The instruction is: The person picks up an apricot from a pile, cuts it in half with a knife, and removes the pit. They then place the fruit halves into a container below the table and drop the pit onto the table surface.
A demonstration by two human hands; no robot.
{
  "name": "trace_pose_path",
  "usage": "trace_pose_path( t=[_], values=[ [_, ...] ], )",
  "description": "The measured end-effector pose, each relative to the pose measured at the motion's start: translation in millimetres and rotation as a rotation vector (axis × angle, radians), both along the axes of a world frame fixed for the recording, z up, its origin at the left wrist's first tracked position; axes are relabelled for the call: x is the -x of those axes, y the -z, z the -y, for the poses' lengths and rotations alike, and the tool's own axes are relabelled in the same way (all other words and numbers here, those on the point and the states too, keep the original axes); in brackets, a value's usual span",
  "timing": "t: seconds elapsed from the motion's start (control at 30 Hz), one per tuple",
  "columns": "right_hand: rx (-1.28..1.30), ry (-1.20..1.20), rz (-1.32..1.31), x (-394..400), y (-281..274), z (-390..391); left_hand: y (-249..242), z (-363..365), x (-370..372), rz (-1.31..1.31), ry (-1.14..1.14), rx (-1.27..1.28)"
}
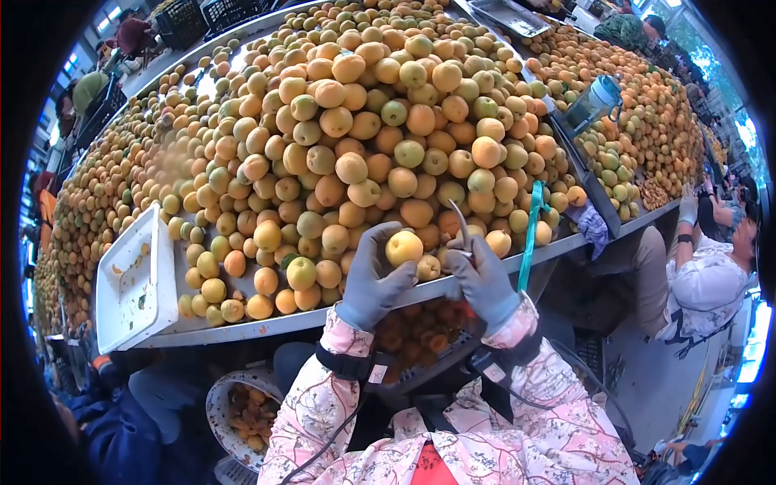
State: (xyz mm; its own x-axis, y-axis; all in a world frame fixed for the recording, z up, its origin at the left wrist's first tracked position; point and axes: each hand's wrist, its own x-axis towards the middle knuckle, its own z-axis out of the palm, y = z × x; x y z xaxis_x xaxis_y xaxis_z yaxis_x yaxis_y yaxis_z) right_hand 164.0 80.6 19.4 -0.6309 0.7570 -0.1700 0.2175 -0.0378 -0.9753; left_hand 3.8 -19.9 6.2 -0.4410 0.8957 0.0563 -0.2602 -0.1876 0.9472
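My left hand [369, 279], in a grey glove, grips a yellow apricot [404, 248] between thumb and fingers just above the table's near edge. In my right hand [487, 283], gloved too, is a small curved knife [458, 215] with its blade pointing up and away. The blade is apart from the fruit, a short way to its right. A large heap of apricots [380, 121], orange to greenish, rises right in front of both hands. Below them, a dark crate [440, 353] with cut apricots is partly hidden by my arms.
A white tray [166, 275] leans at the left of the metal table edge [267, 326]. A white bucket [217, 404] with fruit pieces stands low left. Right of the heap are a teal ribbon [531, 234], a cloth [593, 229] and a bottle [594, 105]. Co-workers [703, 283] sit around.
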Motion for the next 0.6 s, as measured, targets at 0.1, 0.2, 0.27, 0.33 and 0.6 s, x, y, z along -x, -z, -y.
trace_pose_path(
  t=[0.1,0.2,0.27,0.33,0.6],
  values=[
    [-0.068,-0.121,0.03,-8.4,-39.7,6.4,-19.0,6.4,6.1,0.208,0.106,0.098],
    [-0.239,-0.282,0.039,-12.3,-48.6,8.3,-20.0,7.2,7.4,0.287,0.185,-0.009],
    [-0.413,-0.314,-0.203,-9.1,-34.5,14.2,-19.6,8.0,8.8,0.232,0.227,0.011],
    [-0.287,-0.38,-0.178,-11.2,-46.2,16.9,-20.3,9.9,9.6,0.202,0.22,0.006],
    [-0.217,-0.495,-0.051,-21.2,-53.0,18.0,-18.9,14.7,16.9,0.155,0.314,-0.007]
  ],
)
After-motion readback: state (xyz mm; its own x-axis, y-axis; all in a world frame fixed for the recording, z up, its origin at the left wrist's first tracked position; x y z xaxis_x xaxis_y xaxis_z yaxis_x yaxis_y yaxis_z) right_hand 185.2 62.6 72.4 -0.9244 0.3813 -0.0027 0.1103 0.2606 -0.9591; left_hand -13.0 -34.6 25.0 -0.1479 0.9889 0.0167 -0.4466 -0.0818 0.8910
